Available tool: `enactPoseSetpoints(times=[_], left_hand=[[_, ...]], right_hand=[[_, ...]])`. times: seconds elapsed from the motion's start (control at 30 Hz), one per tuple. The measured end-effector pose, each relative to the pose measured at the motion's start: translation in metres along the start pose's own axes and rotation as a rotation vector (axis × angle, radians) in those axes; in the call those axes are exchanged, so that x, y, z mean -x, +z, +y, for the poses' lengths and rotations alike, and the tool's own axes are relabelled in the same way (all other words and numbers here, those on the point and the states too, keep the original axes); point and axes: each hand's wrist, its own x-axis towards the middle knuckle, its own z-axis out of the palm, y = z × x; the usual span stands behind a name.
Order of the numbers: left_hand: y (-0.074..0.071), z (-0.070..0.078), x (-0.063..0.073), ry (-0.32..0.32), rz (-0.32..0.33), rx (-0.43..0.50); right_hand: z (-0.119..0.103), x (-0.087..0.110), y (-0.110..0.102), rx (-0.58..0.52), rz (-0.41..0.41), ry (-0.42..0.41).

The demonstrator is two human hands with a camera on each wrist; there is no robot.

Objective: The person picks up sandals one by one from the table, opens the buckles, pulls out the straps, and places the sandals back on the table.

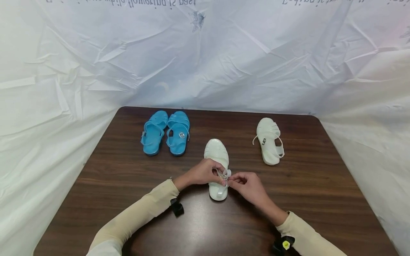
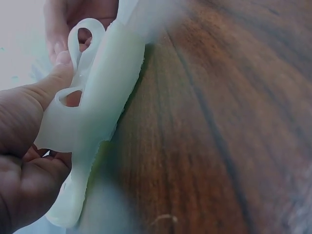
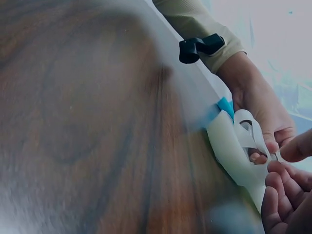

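Observation:
A white sandal [image 1: 216,151] lies sole down near the middle of the table, toe pointing away from me. My left hand [image 1: 206,173] reaches over it from the left and pinches its strap by the metal buckle [image 1: 224,175]. From the right side, my right hand [image 1: 250,186] pinches the strap end at the same buckle. In the left wrist view the white sandal [image 2: 109,78] shows its looped straps between both hands. The right wrist view has the fingertips of both hands meeting at the strap of the sandal [image 3: 226,144].
A pair of blue sandals, the left one [image 1: 153,133] and the right one [image 1: 178,133], stands at the back left of the brown table [image 1: 128,170]. Another white sandal [image 1: 269,140] is at the back right, its strap undone. White sheeting [image 1: 192,71] hangs behind the table.

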Motion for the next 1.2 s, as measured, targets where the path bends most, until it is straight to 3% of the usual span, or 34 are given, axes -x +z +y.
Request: enactPoseSetpoints(times=[0.33, 0.67, 1.0, 1.2], left_hand=[[-0.001, -0.001, 0.0, 0.01, 0.004, -0.002], [-0.001, 0.0, -0.002, 0.025, -0.02, 0.008], [-0.003, -0.001, -0.003, 0.03, -0.045, 0.038], [-0.003, -0.001, -0.002, 0.013, -0.034, 0.033]], right_hand=[[-0.006, -0.001, -0.003, 0.013, 0.074, -0.091], [-0.01, -0.004, -0.001, 0.11, 0.189, -0.269], [-0.017, -0.011, 0.005, 0.139, 0.2, -0.306], [-0.028, -0.014, -0.005, 0.199, 0.224, -0.359]])
